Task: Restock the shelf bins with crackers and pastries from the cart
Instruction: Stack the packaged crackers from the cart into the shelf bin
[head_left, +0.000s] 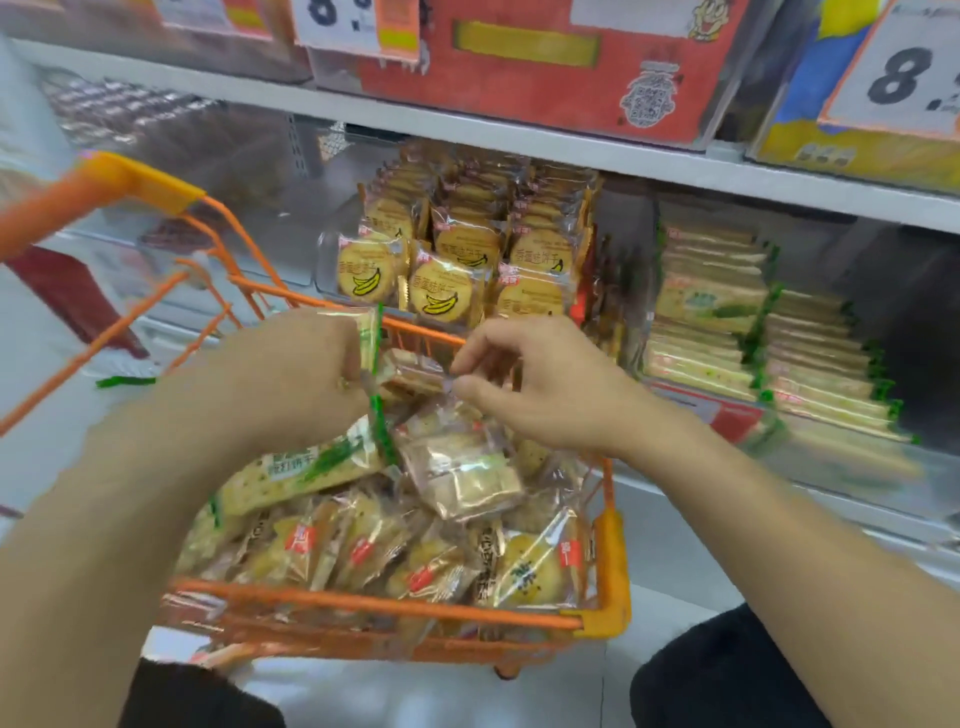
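Observation:
An orange wire cart (363, 605) in front of me is heaped with wrapped crackers and pastries. My left hand (291, 374) grips several green-edged cracker packets (370, 332) above the heap. My right hand (540, 384) pinches the wrapper end of a small clear pastry packet (415, 371) between thumb and fingers. A long green-printed cracker pack (306, 465) and a clear square-cracker packet (467, 475) lie on top of the pile. Behind the cart, a shelf bin (462, 249) holds round banana biscuits, and a bin to the right holds green-edged crackers (737, 332).
White shelf boards (519, 137) run across above the bins, with red and yellow boxes and price cards on top. A clear bin at the left (208, 156) looks nearly bare. My dark-clad knees (727, 670) sit at the bottom on a white floor.

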